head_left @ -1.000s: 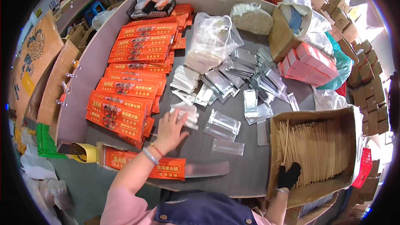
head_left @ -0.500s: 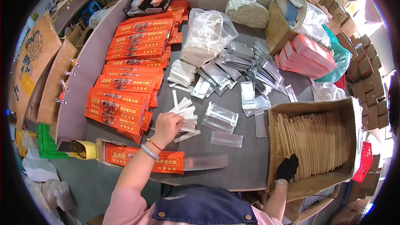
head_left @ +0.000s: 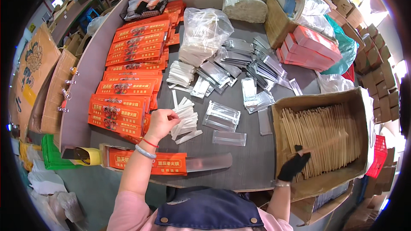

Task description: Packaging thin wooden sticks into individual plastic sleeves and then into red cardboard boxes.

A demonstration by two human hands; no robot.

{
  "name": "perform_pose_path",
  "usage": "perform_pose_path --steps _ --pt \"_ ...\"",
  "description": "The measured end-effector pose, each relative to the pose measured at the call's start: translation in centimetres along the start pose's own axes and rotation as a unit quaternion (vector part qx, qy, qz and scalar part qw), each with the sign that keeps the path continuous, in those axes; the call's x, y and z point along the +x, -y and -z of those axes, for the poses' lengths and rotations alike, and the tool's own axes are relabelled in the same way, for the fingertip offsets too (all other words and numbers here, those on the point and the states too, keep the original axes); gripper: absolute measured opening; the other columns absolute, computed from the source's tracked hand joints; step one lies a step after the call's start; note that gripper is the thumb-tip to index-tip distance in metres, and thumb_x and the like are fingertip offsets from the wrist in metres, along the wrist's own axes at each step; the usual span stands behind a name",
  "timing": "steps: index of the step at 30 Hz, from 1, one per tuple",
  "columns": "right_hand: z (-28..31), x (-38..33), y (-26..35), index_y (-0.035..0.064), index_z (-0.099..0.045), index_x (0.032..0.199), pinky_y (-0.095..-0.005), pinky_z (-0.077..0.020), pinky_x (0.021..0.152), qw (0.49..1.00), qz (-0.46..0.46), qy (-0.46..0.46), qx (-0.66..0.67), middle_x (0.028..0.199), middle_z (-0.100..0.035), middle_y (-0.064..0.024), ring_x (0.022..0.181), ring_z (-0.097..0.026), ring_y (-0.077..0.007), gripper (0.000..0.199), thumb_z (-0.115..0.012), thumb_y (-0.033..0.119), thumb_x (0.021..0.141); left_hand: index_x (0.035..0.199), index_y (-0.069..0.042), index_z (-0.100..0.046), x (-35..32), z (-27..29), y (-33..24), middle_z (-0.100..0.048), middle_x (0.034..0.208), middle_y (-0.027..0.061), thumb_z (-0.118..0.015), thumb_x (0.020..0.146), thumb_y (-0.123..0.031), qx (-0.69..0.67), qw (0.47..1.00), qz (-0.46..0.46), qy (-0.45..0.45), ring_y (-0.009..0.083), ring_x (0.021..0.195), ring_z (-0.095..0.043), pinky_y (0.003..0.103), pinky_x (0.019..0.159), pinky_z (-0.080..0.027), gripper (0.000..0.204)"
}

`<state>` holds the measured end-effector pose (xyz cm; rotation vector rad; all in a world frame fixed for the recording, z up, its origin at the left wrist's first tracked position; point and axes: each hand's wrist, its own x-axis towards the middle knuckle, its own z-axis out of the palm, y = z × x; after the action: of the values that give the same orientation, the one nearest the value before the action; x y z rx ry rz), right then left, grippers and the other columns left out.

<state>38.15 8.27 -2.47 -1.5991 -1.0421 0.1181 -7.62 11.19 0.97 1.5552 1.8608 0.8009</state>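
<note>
Wooden sticks (head_left: 323, 143): one or a few, blurred, jut rightward from the right hand, just above those in the box.
Right hand (head_left: 294, 165): black-gloved, its fingers closed around the sticks' near end; the exact count cannot be told.
Left hand (head_left: 160, 125): bare, thumb and fingertips drawn close together at the edge of the loose white strips (head_left: 186, 117); whether a strip is pinched there cannot be told.
Cardboard box (head_left: 327, 182): well stocked, with many sticks lying side by side, so most of that supply seems left.
Near-edge packet (head_left: 171, 162): orange, partly beneath the left forearm, a translucent strip (head_left: 209, 162) reaching from its right end; apparently not finished.
Orange stacks (head_left: 122, 87): overlapping rows down the left side, probably the done share, though their contents are hidden.
Silvery packets (head_left: 221, 115): several beside the white strips, more heaped farther back; seemingly unused.
Plastic bag (head_left: 203, 30): clear, slumped behind the white strips.
</note>
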Motion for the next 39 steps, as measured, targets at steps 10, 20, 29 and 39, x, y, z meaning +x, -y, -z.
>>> perform_pose_path --steps 10,20,29,39 --pt "-0.3 -0.4 -2.0 -0.0018 -0.052 0.115 -0.0311 -0.0425 0.084 0.992 -0.043 0.117 -0.007 0.093 -0.057 -0.0085 0.087 -0.053 -0.0192 0.025 -0.045 0.02 0.104 0.08 -0.002 -0.071 -0.4 -0.5 -1.2 -0.07 0.077 0.0128 -0.075 0.076 -0.007 0.064 0.996 -0.026 -0.054 0.0235 0.066 -0.069 0.031 0.061 -0.052 0.008" --pt "-0.1 0.0 -0.6 0.0001 -0.052 0.104 -0.0303 -0.0419 0.08 0.988 -0.045 0.145 -0.006 0.09 -0.057 -0.0075 0.085 -0.053 -0.0185 0.017 -0.047 0.016 0.103 0.07 -0.005 -0.069 0.1 -2.1 -2.9 -0.067 0.078 0.0102 -0.079 0.069 -0.005 0.209 0.963 -0.137 -0.104 0.0275 0.077 -0.065 0.038 0.071 -0.052 0.01" --pt "-0.2 -1.2 3.8 0.0011 -0.056 0.105 -0.0288 -0.0458 0.077 0.97 -0.064 0.232 0.038 0.09 -0.061 -0.0069 0.082 -0.055 -0.017 0.011 -0.052 0.01 0.099 0.086 -0.008 -0.066 -2.2 -13.0 -6.7 -0.064 0.095 0.0078 -0.079 0.066 -0.013 0.156 0.968 -0.184 0.07 0.0302 0.099 -0.057 0.041 0.083 -0.048 0.024" --pt "-1.7 -1.6 5.7 0.0052 -0.066 0.112 -0.034 -0.0458 0.072 0.843 0.134 0.52 -0.021 0.083 -0.057 -0.0102 0.079 -0.057 -0.0249 0.023 -0.059 0.003 0.091 0.086 -0.009 -0.068 -8.1 -6.4 -6.0 -0.062 0.082 0.0102 -0.078 0.068 -0.014 0.112 0.958 -0.089 0.248 0.0296 0.082 -0.061 0.042 0.074 -0.049 0.022"
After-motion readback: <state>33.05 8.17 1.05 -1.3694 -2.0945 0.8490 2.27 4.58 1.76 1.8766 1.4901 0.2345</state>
